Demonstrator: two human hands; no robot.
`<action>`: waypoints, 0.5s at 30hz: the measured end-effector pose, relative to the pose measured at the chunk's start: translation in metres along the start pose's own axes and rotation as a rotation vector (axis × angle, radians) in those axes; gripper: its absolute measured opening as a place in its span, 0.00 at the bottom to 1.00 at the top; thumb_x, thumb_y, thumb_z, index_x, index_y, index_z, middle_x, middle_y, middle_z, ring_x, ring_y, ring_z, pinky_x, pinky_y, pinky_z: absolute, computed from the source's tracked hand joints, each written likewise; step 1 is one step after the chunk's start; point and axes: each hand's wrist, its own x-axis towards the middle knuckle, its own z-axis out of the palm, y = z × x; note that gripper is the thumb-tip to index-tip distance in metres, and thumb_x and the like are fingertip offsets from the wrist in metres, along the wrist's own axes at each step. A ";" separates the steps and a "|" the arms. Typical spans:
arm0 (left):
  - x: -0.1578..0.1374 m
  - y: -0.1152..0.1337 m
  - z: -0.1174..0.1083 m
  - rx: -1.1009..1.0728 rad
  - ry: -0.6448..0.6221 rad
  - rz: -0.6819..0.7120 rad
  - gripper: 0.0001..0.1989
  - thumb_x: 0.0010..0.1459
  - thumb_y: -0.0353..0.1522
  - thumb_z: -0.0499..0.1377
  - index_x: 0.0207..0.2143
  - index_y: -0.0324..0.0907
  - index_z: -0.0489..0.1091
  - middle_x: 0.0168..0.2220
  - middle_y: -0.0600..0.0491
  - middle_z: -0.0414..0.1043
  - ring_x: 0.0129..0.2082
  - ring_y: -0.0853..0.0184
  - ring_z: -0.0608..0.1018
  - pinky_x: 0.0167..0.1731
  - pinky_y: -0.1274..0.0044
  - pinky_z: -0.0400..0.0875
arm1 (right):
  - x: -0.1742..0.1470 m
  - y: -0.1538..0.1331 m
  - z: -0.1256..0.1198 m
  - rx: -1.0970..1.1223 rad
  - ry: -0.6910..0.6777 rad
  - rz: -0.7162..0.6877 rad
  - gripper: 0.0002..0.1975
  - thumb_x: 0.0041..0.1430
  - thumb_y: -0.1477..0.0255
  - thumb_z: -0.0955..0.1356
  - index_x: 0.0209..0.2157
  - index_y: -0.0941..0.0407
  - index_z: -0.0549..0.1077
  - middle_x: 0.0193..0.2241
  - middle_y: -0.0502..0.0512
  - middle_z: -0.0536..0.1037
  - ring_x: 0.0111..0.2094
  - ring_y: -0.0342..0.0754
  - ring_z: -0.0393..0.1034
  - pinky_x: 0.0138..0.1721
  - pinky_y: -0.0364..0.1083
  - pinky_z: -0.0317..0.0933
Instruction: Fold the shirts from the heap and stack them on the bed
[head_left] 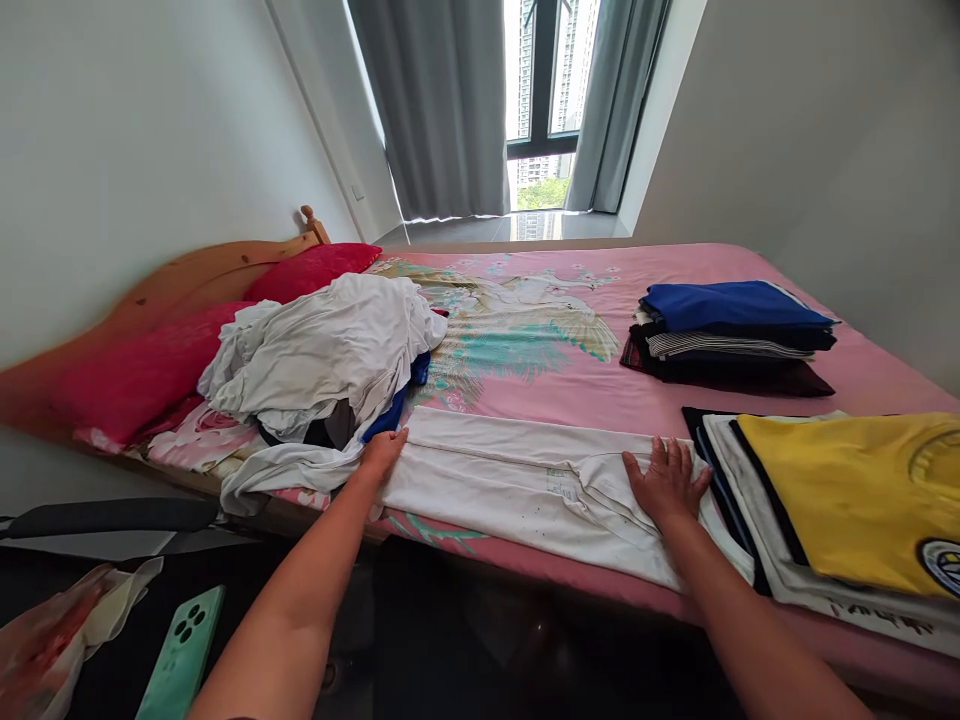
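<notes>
A white T-shirt [480, 470], folded lengthwise into a long strip, lies along the near edge of the bed. My left hand [382, 458] is closed on its left end, thumb on top and the other fingers mostly hidden. Toward the strip's other end, my right hand [666, 482] rests flat on the cloth with its fingers spread. Small printed marks show on the shirt's middle. Just beyond my left hand is a loose heap of white clothes [322, 340], with some blue and dark cloth beneath.
Folded clothes topped by a yellow shirt [847, 490] lie to the right, beside the strip. Farther back stands a second folded stack with a blue top [735, 305]. Red pillows [157, 370] lie by the wooden headboard [195, 265]. A green phone [182, 650] is at lower left.
</notes>
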 end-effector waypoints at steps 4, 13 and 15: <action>-0.021 0.030 -0.014 0.033 0.112 0.060 0.26 0.61 0.48 0.42 0.42 0.42 0.72 0.40 0.46 0.76 0.41 0.57 0.76 0.35 0.73 0.66 | 0.000 -0.002 -0.003 0.003 -0.020 0.009 0.37 0.61 0.51 0.49 0.61 0.62 0.55 0.63 0.65 0.52 0.65 0.55 0.34 0.60 0.66 0.26; -0.081 0.127 0.033 0.218 0.016 0.252 0.18 0.61 0.39 0.48 0.44 0.40 0.72 0.39 0.39 0.76 0.41 0.54 0.77 0.39 0.67 0.67 | 0.000 -0.001 -0.002 0.037 0.012 0.002 0.37 0.61 0.51 0.49 0.61 0.62 0.55 0.63 0.65 0.51 0.65 0.55 0.33 0.60 0.66 0.25; -0.085 0.131 0.042 0.202 -0.006 0.267 0.18 0.60 0.39 0.50 0.45 0.40 0.71 0.40 0.39 0.76 0.41 0.54 0.77 0.39 0.67 0.68 | 0.001 -0.001 -0.003 0.036 0.008 0.000 0.37 0.61 0.51 0.50 0.61 0.62 0.55 0.63 0.64 0.51 0.65 0.55 0.33 0.61 0.66 0.25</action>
